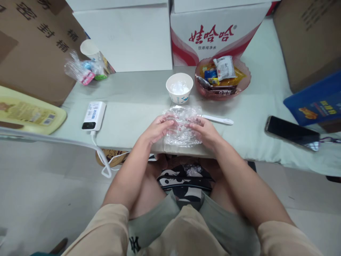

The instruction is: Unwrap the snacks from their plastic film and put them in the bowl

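A crinkled sheet of clear plastic film (183,138) lies at the table's front edge, between my hands. My left hand (160,128) has its thumb and fingers closed on the film's left side. On the right side, my right hand (204,130) pinches the film, its fingertips partly hidden by the shiny folds. Just behind the film stands a white paper cup (179,99) holding something clear and crumpled. A white plastic knife-like utensil (220,120) lies beside my right hand, its left end reaching behind the film.
A pink bowl (246,80) of packaged snacks stands behind the utensil. A phone (291,132) and blue package (319,101) lie right. Left are a power bank (94,115) with cable, a yellow bottle (32,110) and wrapped items (85,69). Boxes (128,39) line the back.
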Motion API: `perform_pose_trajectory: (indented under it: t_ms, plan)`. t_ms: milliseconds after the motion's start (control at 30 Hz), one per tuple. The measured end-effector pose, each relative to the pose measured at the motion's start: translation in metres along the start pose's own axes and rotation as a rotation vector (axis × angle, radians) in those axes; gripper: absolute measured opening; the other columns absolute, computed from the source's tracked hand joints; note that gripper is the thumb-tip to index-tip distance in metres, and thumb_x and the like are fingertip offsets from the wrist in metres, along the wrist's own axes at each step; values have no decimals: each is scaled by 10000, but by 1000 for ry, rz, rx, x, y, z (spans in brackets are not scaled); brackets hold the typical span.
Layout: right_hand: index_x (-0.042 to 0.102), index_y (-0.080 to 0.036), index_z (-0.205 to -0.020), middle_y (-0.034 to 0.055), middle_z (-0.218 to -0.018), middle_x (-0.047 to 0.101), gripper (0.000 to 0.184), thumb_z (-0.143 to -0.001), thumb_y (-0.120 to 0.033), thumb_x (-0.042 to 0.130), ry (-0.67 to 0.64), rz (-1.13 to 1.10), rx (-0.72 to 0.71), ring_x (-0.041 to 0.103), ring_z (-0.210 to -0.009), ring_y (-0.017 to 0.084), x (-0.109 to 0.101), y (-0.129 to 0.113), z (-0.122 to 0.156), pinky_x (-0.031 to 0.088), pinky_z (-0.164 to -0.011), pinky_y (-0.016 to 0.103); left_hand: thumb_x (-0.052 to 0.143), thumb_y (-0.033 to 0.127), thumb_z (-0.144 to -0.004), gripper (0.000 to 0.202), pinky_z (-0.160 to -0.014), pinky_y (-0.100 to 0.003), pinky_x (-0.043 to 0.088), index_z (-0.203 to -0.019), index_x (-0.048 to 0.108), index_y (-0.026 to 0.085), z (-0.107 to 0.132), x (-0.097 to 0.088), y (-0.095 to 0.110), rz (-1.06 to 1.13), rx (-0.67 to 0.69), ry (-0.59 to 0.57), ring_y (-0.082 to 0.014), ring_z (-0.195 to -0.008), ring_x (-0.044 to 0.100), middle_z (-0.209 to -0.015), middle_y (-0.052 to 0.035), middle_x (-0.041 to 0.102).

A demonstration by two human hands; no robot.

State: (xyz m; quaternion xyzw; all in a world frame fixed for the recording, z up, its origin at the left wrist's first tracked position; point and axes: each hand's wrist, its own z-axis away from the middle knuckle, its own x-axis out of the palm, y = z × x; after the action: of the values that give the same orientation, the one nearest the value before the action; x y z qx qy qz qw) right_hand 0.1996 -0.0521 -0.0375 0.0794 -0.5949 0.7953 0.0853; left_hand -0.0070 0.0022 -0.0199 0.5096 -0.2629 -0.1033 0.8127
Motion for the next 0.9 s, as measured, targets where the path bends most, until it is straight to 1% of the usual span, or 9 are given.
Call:
perform_pose_trajectory:
  t_ms: [100,233,400,500,633,700,767,800,900]
  plan:
    - [579,-229,-848,23,-932,714,369,-630,-423,804,68,-14,-49,667,-809,173,3,-2,0,521,-705,300,813,346,-722,402,-608,-244,537,-1044,640,179,-1,-1,-1,-62,-46,12,-160,-719,706,-797,-23,721]
    - [536,-259,-1001,-49,-737,672,467,-655,-449,784,78,9,-39,601,-585,128,-1,-1,-1,474,-578,260,822,347,-696,313,-511,-199,444,-888,662,159,-4,-4,-3,-161,81,110,-100,-580,605,-680,11,651]
    - [607,-239,-1014,-94,-578,540,418,-679,-446,745,34,96,-13,511,-493,105,-5,-5,1,443,-522,248,826,350,-689,315,-428,-178,335,-904,659,192,-4,-5,2,-229,198,154,-61,-429,439,-509,82,497]
    - [669,-261,-1048,-52,-685,644,411,-662,-383,740,19,-72,-34,518,-531,106,-3,-10,4,452,-539,255,849,383,-627,407,-428,-192,363,-932,640,213,-1,-7,8,-65,137,121,-86,-417,474,-507,79,525]
    - [735,-225,-766,50,-1055,723,189,-583,-264,704,-80,-232,-69,630,-765,174,-6,-13,3,493,-635,298,709,607,-646,471,-472,-268,441,-762,642,155,1,-13,16,39,-7,-57,-158,-483,564,-565,-11,590]
    - [717,-210,-707,68,-1233,671,142,-590,-284,682,-78,-223,-98,630,-844,196,-10,-13,2,494,-653,308,668,598,-686,456,-492,-249,417,-709,634,144,1,-14,17,-43,39,-46,-135,-517,543,-609,-21,589]
    - [715,-247,-861,56,-1291,633,244,-631,-326,697,-3,-198,-99,622,-845,179,-12,-11,2,487,-653,297,742,437,-673,314,-524,-209,382,-737,626,153,0,-12,17,-189,145,20,-93,-560,503,-674,10,576]
    - [688,-289,-1018,49,-1276,633,383,-639,-335,724,28,-182,-84,622,-834,168,-12,-10,1,488,-661,291,773,344,-650,271,-543,-197,376,-786,623,164,0,-11,16,-253,188,39,-82,-585,493,-709,26,568]
    - [364,-364,-1438,14,-1057,681,961,-591,-308,814,59,-106,-28,624,-782,159,-7,-4,1,489,-691,286,783,244,-635,428,-606,-204,408,-1012,582,210,-2,-7,12,-318,230,24,-92,-651,519,-787,44,561]
